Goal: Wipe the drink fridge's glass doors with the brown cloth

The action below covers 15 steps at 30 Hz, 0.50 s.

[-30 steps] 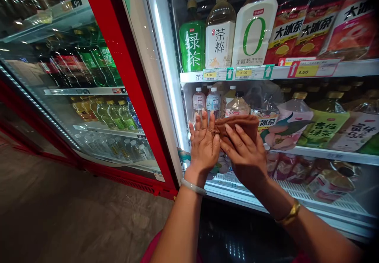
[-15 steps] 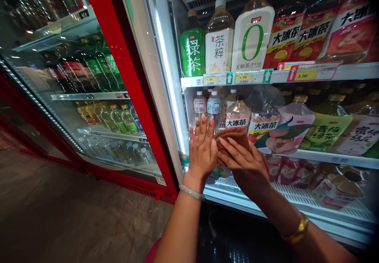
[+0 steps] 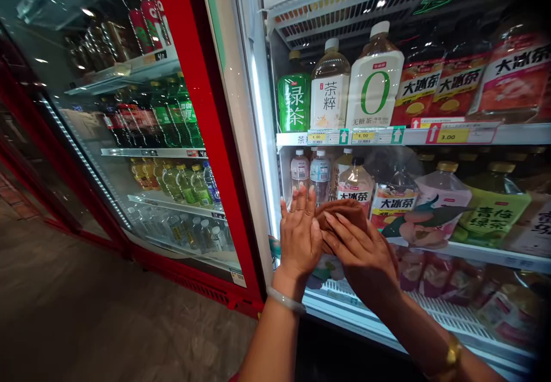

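Observation:
My left hand (image 3: pixel 300 233) lies flat with fingers spread against the glass door of a lit drinks cooler. It wears a pale bangle at the wrist. Just beside it, my right hand (image 3: pixel 364 253) presses a folded brown cloth (image 3: pixel 344 213) to the same glass, fingers stretched over it. The thumb side of my left hand is at the cloth's left edge. Behind the glass, near the fingertips, stand small bottles, among them a blue-labelled bottle (image 3: pixel 321 170) and an iced tea bottle (image 3: pixel 356 184). Part of the cloth is hidden under my right hand.
Above, a shelf edge (image 3: pixel 387 135) with price tags carries large tea bottles, including a green bottle (image 3: pixel 294 98). A fruit sticker (image 3: pixel 424 221) is on the glass at right. To the left is a red-framed cooler (image 3: pixel 232 198) with several drinks, above a dark floor (image 3: pixel 129 319).
The view has tilted up, so the cooler sits lower and further right in the picture. Both hands remain at the glass, and the cloth looks more bunched under my right hand.

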Tool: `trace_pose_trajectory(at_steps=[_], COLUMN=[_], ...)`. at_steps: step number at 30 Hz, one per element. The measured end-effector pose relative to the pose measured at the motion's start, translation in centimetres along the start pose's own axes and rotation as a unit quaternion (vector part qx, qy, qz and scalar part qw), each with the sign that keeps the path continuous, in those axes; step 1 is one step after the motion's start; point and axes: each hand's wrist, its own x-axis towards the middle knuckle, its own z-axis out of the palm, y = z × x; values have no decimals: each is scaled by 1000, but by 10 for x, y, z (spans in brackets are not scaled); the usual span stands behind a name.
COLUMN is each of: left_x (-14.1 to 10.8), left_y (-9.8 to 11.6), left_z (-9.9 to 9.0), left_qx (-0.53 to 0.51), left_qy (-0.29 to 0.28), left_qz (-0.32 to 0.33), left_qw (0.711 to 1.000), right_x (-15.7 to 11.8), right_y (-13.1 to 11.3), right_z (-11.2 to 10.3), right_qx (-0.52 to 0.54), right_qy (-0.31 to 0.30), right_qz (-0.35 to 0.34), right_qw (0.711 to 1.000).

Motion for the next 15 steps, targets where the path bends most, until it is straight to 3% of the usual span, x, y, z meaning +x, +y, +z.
trace_pose_trajectory(at_steps=[5, 8, 11, 15], left_x=[1, 7, 16, 25], left_y=[-3, -5, -11, -18], left_z=[-1, -3, -9, -17], left_qx=[13, 9, 21, 20], left_qy=[-12, 37, 81, 47], left_qz=[10, -11, -34, -37], left_qw=[1000, 999, 996, 998], right_x=[29, 44, 35, 33], right_y=[11, -1, -9, 3], right_z=[-5, 5, 13, 5], right_qx=[26, 29, 57, 49], right_qy=[20, 40, 22, 14], right_qz=[5, -2, -53, -63], right_qw=[999, 999, 997, 997])
